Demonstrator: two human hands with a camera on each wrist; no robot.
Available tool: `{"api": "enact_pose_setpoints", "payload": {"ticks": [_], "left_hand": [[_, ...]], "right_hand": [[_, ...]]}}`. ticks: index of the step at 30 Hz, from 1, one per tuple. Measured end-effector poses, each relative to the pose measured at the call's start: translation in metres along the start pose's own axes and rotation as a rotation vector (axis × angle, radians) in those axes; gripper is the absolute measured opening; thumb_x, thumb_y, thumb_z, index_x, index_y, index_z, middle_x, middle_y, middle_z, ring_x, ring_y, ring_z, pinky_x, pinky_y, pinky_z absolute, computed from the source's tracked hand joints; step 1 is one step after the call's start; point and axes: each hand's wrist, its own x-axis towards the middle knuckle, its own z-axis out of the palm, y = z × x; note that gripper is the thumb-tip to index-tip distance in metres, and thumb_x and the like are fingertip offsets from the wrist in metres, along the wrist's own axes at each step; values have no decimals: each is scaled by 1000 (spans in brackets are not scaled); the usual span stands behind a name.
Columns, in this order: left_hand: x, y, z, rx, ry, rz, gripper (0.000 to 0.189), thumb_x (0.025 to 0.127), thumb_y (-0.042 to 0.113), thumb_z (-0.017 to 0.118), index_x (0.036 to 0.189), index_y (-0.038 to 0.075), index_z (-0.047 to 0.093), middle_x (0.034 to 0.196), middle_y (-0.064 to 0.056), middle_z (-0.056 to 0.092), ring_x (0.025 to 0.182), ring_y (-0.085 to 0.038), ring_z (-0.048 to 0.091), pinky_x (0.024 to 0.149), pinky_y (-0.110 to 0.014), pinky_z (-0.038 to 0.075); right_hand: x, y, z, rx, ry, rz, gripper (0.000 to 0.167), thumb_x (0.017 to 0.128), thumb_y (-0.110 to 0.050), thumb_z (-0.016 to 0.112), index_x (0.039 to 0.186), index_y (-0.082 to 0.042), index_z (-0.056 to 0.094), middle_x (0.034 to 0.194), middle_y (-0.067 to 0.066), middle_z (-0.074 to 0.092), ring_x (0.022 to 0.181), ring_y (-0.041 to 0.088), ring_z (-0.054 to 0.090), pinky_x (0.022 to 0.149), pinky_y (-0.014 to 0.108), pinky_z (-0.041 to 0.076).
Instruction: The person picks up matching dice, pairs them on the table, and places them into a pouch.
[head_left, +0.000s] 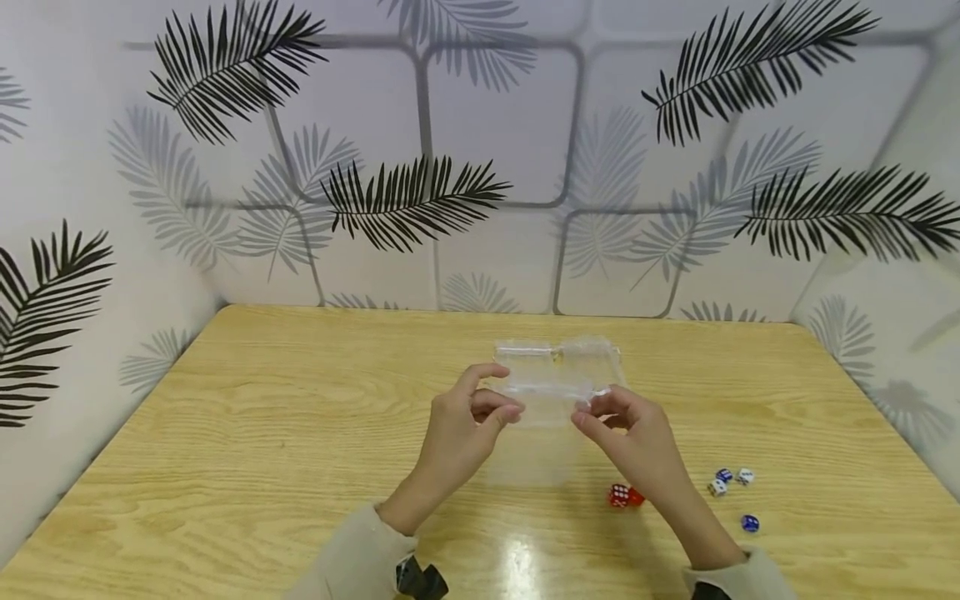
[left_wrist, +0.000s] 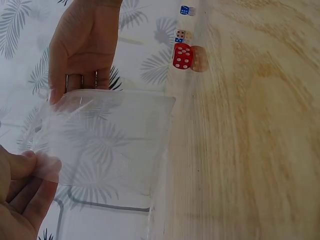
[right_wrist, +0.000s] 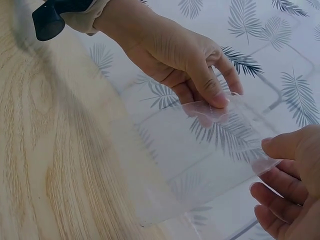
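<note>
A clear plastic bag (head_left: 543,408) is held up over the table between both hands, its flat body hanging down from the fingers. My left hand (head_left: 461,429) pinches one side between thumb and fingers, with the index finger raised along it. On the opposite side my right hand (head_left: 641,433) pinches the bag (right_wrist: 195,165) near its upper corner. Through the film (left_wrist: 115,140) the wall pattern shows, and nothing lies inside. Red dice (head_left: 619,496) sit on the table below the right hand, one partly hidden by the wrist.
Right of the right forearm lie several small dice, among them a white die (head_left: 745,476) and a blue die (head_left: 750,523). The wooden table (head_left: 262,450) meets a leaf-patterned wall (head_left: 495,250) at the back and sides. Dark straps (head_left: 420,579) circle the wrists.
</note>
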Motion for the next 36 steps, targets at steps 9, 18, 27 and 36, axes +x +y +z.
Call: {"api": "enact_pose_setpoints", "payload": {"ticks": [9,18,27,36], "left_hand": [[-2,0,2,59,-10,22,41,83,1,69,121,-1,53,82,-10,74,68,-23,69,62,-19,55],[-2,0,3,73,15,23,30,82,1,71,110,1,57,82,-9,73,68,-19,69,61,-20,55],[0,3,-2,33,4,51,24,94,8,57,117,3,51,87,-11,68,74,-19,64,63,-26,54],[2,6,-3,102,17,227,17,87,2,67,103,2,60,85,-10,67,73,-18,65,60,-19,53]], "right_hand": [[-1,2,3,142,70,-113,33,85,0,68,115,2,57,96,17,66,80,-1,63,69,18,54],[-2,-1,5,117,133,-189,23,80,6,70,102,3,62,88,17,68,76,-3,63,62,17,54],[-3,0,8,91,183,-256,24,76,7,74,98,2,64,90,14,68,79,-7,63,66,15,54],[-5,-2,8,65,215,-387,27,73,13,73,97,4,63,85,14,68,78,-8,63,65,13,53]]}}
